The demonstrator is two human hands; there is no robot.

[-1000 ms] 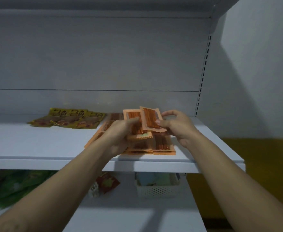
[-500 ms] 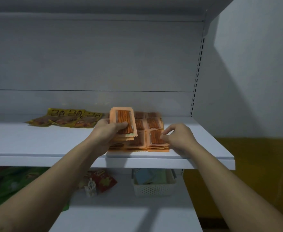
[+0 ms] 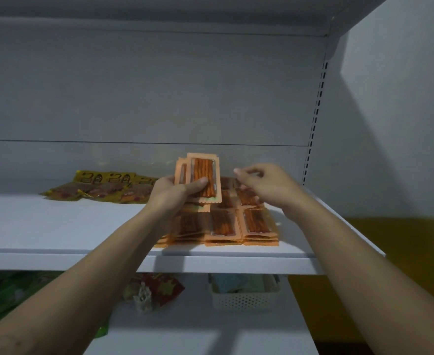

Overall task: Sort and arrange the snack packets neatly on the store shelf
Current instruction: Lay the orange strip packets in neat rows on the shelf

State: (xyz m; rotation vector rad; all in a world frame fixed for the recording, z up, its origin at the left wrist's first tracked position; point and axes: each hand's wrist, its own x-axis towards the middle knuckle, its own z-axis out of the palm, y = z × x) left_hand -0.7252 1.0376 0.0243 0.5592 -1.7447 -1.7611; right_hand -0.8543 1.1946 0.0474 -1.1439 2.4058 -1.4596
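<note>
White store shelf [image 3: 57,226] fills the view, with a grey back panel behind it. The left hand [image 3: 169,193] is up near the shelf's middle, gripping a small fan of orange packets [image 3: 205,172] upright, thumb pressed across the front one. The right hand [image 3: 269,185] hovers just beside them, fingers loosely curled, nothing in it. Beneath both hands, toward the shelf's right front edge, stacks of orange packets [image 3: 236,226] lie flat in tidy rows, touching one another. Toward the back left, yellow packets [image 3: 103,188] overlap in a row. Down on the lower shelf [image 3: 198,334]: a white basket [image 3: 244,299], a red packet [image 3: 164,288], and green packets [image 3: 5,290] at the left edge.
</note>
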